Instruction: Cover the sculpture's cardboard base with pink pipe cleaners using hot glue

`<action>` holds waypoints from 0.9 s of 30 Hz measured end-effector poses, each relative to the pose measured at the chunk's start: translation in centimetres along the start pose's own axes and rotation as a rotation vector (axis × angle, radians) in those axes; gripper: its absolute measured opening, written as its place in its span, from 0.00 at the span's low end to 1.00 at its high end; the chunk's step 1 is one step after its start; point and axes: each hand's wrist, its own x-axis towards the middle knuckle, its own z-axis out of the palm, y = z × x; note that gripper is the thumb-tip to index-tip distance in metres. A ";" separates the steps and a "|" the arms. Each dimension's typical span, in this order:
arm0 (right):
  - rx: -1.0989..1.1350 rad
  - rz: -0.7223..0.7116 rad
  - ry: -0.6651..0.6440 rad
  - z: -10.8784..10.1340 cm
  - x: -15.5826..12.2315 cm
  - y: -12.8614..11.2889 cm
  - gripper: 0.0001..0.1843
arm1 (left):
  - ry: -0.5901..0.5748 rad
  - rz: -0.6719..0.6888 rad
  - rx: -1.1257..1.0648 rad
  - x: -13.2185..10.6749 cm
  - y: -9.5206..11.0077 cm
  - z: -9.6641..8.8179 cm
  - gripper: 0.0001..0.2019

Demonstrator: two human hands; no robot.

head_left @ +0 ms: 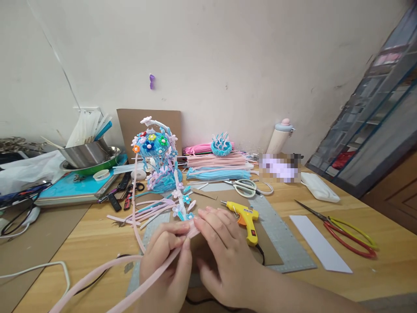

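Pale pink pipe cleaners (159,271) run from the lower left up into my hands. My left hand (166,261) pinches them between thumb and fingers. Close beside it, my right hand (224,252) has its fingers bent over the same pink strands, its palm side hidden. Just beyond my fingertips a white wrapped stem (180,198) with pink and blue flowers rises and arches over a blue dome (151,143) dotted with coloured flowers. Whether the pink strands touch the stem's lower end is hidden by my fingers.
A yellow hot glue gun (246,217) lies on cardboard right of my hands. Scissors with red and yellow handles (345,239), a white strip (319,243) and white-handled scissors (246,188) lie nearby. Pipe cleaner bundles (218,167) are stacked behind. A metal bowl (86,154) stands left.
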 end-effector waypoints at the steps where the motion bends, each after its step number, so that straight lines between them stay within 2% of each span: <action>1: 0.067 0.002 -0.010 -0.4 0.0 -0.1 0.39 | 0.004 0.001 0.004 -0.1 0.0 -0.2 0.10; 4: 0.331 0.137 0.073 -1.3 -0.5 0.1 0.36 | -0.004 0.017 0.030 -0.4 -0.1 -0.7 0.10; 6: 0.497 0.355 0.213 -1.3 -0.9 0.6 0.29 | -0.011 0.021 0.040 -0.6 -0.1 -0.9 0.11; 8: 0.693 0.620 0.300 -0.8 -1.1 1.2 0.19 | -0.009 0.029 0.032 -0.7 -0.1 -1.0 0.12; 10: 0.895 0.826 0.292 -0.2 -1.2 1.9 0.13 | -0.011 0.041 0.023 -0.8 -0.1 -0.9 0.12; 12: 1.017 0.921 0.249 0.3 -1.2 2.3 0.14 | -0.013 0.048 0.019 -0.8 -0.1 -0.9 0.12; 19: 1.126 0.878 0.201 0.2 -1.4 2.4 0.11 | 0.009 0.037 -0.014 -1.0 0.2 -0.7 0.12; 27: 1.113 0.831 0.178 0.2 -1.0 2.4 0.09 | -0.007 0.021 -0.116 -1.2 0.1 -0.8 0.12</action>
